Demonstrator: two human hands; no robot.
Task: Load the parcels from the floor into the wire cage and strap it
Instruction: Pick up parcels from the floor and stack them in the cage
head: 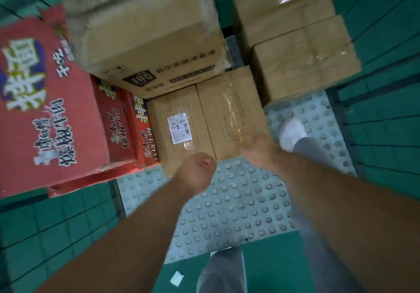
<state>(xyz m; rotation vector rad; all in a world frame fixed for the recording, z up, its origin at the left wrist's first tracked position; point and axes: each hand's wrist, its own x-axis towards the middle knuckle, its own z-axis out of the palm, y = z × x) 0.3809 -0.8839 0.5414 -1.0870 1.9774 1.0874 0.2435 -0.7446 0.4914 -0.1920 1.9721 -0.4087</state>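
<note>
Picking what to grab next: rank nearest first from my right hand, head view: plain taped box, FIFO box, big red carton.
1. plain taped box, at the fingertips of the right hand.
2. FIFO box, beyond, up left.
3. big red carton, far left.

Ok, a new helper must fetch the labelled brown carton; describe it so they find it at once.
Find the stack of red printed cartons on the left. Just right of it, nearer than the FIFO carton, lies the labelled carton. Unlike its plain brown neighbour, it bears a white shipping label.
</note>
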